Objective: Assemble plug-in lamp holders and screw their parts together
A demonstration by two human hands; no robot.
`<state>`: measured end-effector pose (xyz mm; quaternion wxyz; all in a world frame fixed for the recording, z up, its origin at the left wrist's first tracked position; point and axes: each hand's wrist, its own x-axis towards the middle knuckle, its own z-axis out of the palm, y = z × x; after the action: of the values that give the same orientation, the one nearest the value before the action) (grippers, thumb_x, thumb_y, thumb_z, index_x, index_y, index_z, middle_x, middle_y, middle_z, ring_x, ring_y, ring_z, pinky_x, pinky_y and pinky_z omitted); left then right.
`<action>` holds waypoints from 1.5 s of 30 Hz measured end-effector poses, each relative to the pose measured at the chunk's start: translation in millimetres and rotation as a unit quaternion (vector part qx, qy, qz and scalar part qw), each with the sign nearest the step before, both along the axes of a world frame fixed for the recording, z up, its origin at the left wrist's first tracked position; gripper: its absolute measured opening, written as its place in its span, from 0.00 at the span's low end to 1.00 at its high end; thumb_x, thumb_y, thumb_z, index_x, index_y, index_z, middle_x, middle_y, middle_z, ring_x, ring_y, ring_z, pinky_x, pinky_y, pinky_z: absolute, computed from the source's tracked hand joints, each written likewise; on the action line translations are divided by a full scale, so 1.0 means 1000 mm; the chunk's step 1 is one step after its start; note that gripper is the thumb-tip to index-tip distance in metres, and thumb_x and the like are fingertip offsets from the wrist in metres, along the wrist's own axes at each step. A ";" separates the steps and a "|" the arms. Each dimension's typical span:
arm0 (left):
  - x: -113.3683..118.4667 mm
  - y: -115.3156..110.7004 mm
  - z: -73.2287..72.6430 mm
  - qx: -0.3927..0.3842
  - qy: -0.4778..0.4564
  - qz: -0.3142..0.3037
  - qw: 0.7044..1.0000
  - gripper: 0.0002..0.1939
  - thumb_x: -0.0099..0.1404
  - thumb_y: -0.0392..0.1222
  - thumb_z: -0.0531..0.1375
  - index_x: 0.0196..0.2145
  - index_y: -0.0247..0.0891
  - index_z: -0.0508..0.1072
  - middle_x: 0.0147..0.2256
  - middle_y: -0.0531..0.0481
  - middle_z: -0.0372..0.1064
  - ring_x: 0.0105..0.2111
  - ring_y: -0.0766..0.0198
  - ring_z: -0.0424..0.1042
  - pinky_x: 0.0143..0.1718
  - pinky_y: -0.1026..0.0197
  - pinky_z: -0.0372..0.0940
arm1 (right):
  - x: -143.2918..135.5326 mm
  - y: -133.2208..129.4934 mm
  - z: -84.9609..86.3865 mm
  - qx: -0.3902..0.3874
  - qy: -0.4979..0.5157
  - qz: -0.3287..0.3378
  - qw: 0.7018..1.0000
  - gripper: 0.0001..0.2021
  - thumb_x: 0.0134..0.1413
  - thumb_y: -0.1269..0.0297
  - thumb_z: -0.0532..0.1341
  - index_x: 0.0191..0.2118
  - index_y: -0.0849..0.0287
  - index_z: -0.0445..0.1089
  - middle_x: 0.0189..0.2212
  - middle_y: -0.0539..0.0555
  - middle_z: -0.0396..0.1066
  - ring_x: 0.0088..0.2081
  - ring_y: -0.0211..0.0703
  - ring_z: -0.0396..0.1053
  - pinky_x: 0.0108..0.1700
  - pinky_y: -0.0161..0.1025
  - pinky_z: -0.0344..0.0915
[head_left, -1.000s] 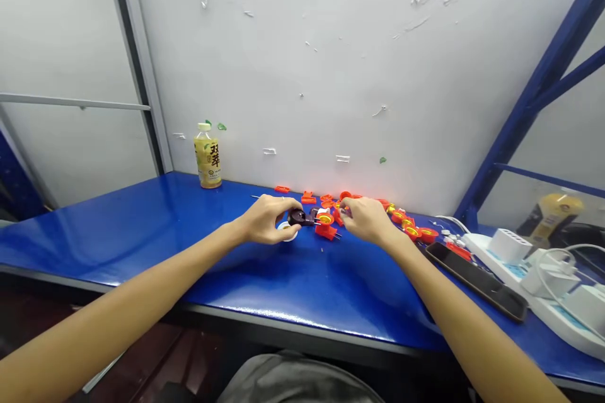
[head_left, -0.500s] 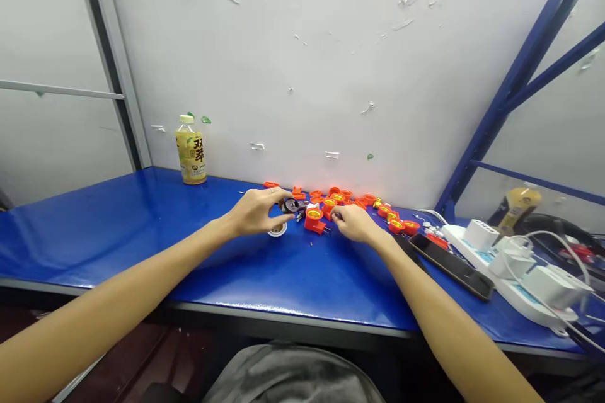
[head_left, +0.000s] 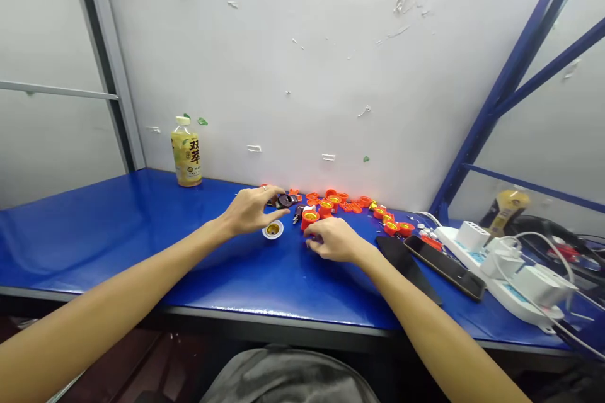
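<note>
My left hand (head_left: 253,209) hovers with thumb and fingers apart, its fingers by a black round part (head_left: 285,201). Just below its thumb lies a white round socket (head_left: 273,230) with a yellow metal inside. My right hand (head_left: 333,239) is curled low over the table, in front of an orange socket (head_left: 310,217) with a yellow inside; its fingertips are close together, and whatever they hold, if anything, is too small to make out. A small dark plug part (head_left: 298,214) lies between the hands.
Several orange parts (head_left: 350,206) spread along the wall on the blue table (head_left: 118,233). A yellow drink bottle (head_left: 187,154) stands back left. To the right lie a dark phone (head_left: 444,266), a black flat item (head_left: 407,267) and a white power strip (head_left: 501,283) with chargers and cables.
My right hand has moved left and nearer the table's front edge, beside the orange socket. My left hand has opened a little wider, uncovering the white socket. The view has shifted slightly.
</note>
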<state>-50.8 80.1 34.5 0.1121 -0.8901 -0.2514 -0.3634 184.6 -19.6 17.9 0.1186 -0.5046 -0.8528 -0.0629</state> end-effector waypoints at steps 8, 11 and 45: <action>-0.002 0.006 -0.001 0.015 0.002 -0.019 1.000 0.22 0.66 0.56 0.60 0.50 0.37 0.72 0.37 0.48 0.77 0.25 0.65 0.70 0.29 0.63 0.61 | -0.005 -0.001 0.002 -0.018 -0.042 0.019 0.999 0.12 0.57 0.69 0.59 0.44 0.56 0.78 0.40 0.56 0.79 0.40 0.44 0.75 0.40 0.35 0.63; 0.001 0.007 -0.003 0.006 0.011 -0.032 0.999 0.22 0.65 0.56 0.60 0.50 0.39 0.73 0.34 0.50 0.76 0.23 0.65 0.69 0.28 0.64 0.61 | -0.005 0.001 0.003 -0.015 -0.050 0.018 0.999 0.12 0.58 0.67 0.59 0.43 0.57 0.78 0.39 0.55 0.79 0.39 0.44 0.75 0.37 0.35 0.62; 0.028 0.002 -0.013 0.075 -0.080 -0.178 0.978 0.18 0.62 0.59 0.56 0.44 0.49 0.76 0.24 0.66 0.69 0.16 0.79 0.61 0.20 0.72 0.56 | 0.014 0.009 0.024 -0.031 -0.115 -0.019 0.993 0.09 0.59 0.64 0.56 0.41 0.54 0.73 0.38 0.51 0.75 0.36 0.44 0.70 0.34 0.36 0.63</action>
<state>-23.1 82.2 21.3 0.0922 -0.8776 -0.0694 -0.4653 198.5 -10.5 41.9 0.0028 -0.5136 -0.8526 -0.0958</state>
